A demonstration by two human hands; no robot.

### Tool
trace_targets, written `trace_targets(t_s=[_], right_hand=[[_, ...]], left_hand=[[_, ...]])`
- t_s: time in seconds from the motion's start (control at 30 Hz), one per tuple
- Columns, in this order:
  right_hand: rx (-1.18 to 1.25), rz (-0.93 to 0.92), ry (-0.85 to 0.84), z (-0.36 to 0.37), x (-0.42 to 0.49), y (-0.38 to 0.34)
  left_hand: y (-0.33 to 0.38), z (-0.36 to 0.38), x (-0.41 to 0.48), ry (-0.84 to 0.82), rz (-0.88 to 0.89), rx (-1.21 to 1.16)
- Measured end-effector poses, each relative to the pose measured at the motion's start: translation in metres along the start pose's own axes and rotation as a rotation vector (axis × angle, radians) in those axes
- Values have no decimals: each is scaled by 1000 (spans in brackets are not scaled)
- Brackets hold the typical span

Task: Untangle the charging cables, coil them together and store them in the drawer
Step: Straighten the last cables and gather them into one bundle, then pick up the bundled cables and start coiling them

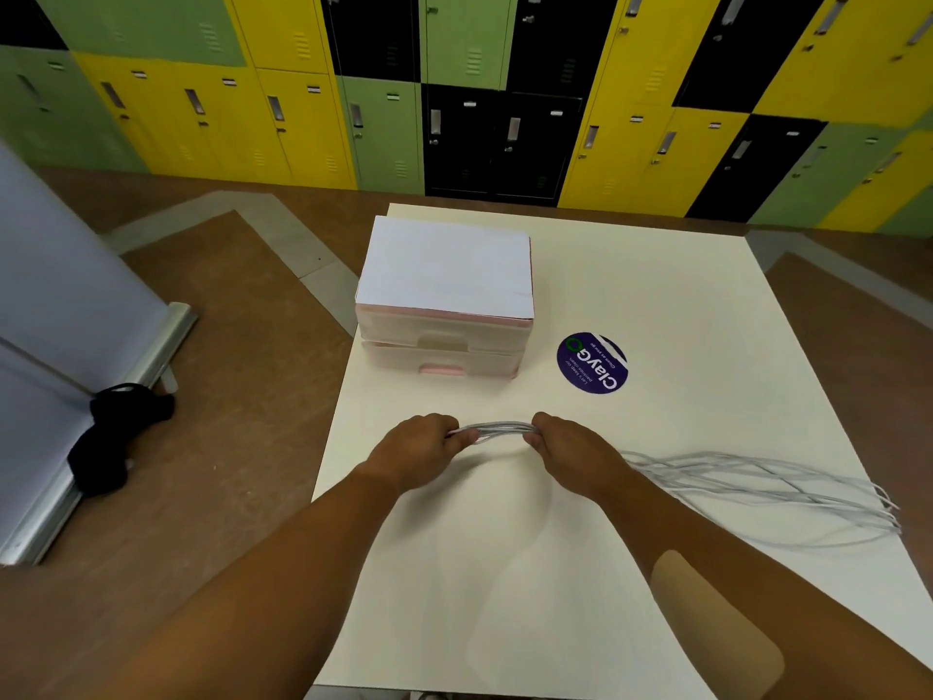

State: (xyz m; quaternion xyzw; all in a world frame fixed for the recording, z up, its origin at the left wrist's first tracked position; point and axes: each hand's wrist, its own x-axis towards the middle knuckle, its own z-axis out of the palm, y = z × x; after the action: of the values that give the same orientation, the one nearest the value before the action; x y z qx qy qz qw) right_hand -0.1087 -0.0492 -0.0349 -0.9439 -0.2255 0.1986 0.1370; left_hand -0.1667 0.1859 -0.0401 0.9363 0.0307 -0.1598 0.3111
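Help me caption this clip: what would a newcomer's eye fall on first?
The left hand and right hand grip grey cables stretched between them over the table, the rest trailing right. Beyond stands a white drawer unit, shut, a round purple sticker to its right. Yellow, green and black lockers fill the far wall.
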Motion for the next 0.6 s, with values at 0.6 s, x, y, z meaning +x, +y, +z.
trace_targets(t_s=[0.6], right_hand=[[174, -129, -119, 12, 13, -40]], left_hand=[[5, -14, 16, -106, 160, 181]])
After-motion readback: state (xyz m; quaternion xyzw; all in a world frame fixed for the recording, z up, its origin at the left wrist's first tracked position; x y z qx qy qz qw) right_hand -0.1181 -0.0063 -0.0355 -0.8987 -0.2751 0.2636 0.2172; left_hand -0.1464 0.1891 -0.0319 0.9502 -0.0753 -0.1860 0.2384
